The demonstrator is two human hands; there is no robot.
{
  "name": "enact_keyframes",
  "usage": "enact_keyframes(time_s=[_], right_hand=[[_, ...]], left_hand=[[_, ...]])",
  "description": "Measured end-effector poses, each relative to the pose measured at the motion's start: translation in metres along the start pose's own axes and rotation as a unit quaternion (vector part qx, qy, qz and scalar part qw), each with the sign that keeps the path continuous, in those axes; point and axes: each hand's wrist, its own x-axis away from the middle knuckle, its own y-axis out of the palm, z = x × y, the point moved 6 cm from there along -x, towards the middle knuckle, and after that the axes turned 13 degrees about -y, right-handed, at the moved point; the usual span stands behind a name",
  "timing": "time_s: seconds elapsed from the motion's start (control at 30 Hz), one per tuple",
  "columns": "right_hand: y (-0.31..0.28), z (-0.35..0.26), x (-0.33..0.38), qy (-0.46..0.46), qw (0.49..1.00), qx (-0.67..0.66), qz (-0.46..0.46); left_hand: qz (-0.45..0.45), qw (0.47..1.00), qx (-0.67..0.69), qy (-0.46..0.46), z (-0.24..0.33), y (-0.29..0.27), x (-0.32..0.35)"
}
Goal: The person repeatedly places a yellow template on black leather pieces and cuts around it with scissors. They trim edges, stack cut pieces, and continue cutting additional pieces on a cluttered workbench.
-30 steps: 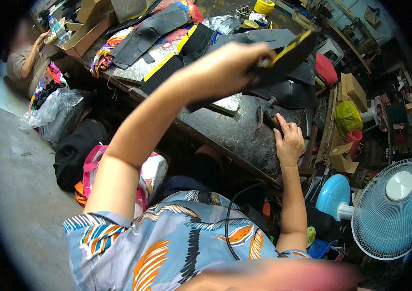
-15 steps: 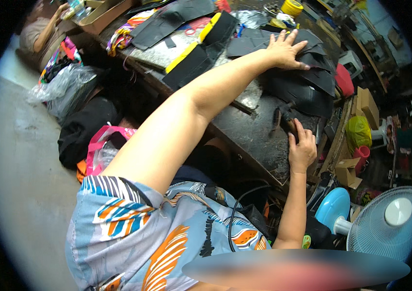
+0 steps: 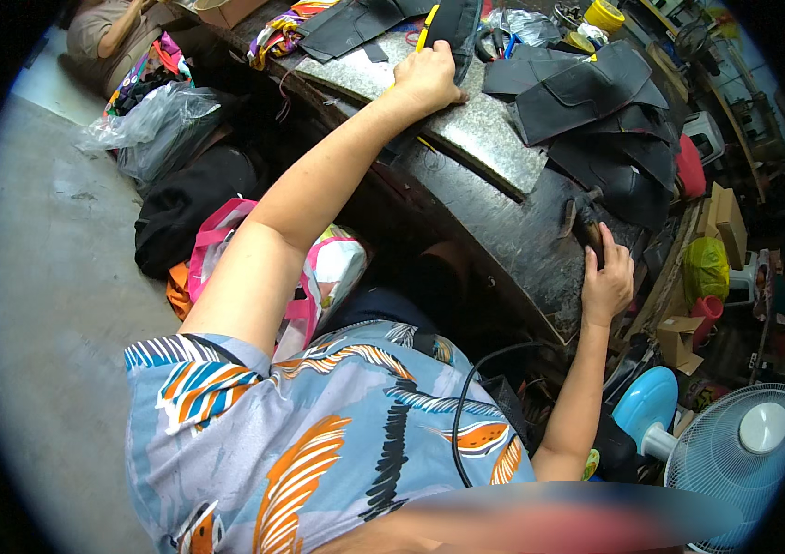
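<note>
No words, numbers or signs can be read. Any marks on the round yellow tub (image 3: 604, 16) or round white-and-blue fan (image 3: 764, 428) are too small to make out.

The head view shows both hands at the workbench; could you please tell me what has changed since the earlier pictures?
The left hand let go of a flat black yellow-edged piece at the pile, then moved left to another black, yellow-edged strip, which it now seems to grip. The right hand stayed at the dark-handled tool.
</note>
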Motion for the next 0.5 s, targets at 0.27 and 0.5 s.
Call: enact_keyframes(time_s=[0.27, 0.5], right_hand=[[-0.001, -0.002, 0.000, -0.008, 1.000, 0.007, 0.006], [0.003, 0.002, 0.002, 0.017, 1.000, -0.008, -0.017]], left_hand=[[0.001, 0.975, 0.217, 0.050, -0.005, -0.010, 0.009], [0.144, 0.894, -0.042, 0.421, 0.053, -0.007, 0.094]])
